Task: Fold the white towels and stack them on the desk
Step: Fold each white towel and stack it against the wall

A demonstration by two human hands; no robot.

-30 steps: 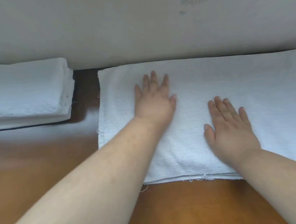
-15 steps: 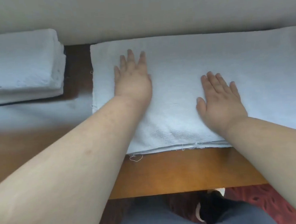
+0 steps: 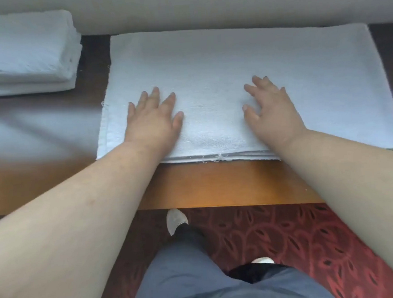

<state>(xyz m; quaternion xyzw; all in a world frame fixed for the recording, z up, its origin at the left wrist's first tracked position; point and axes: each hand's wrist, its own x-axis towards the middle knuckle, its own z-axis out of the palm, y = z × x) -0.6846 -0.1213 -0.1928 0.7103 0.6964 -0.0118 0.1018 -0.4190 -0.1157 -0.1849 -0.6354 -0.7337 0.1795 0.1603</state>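
Observation:
A white towel (image 3: 242, 59), folded into a wide rectangle of several layers, lies flat on the wooden desk (image 3: 216, 184) against the wall. My left hand (image 3: 154, 119) rests palm down on its near left part, fingers straight and spread. On the near middle of the towel lies my right hand (image 3: 269, 108), fingers spread and slightly bent. A stack of folded white towels (image 3: 21, 51) sits at the desk's far left, apart from the flat towel.
A pale wall (image 3: 204, 6) runs right behind the desk. The desk's front edge crosses the view below my forearms. Beneath it are a red patterned carpet (image 3: 290, 235), my grey trousers and white shoe tips.
Both hands have slid toward me over the towel, from its far and middle part to its near part. The view has tilted down, bringing the desk edge, carpet and legs into sight.

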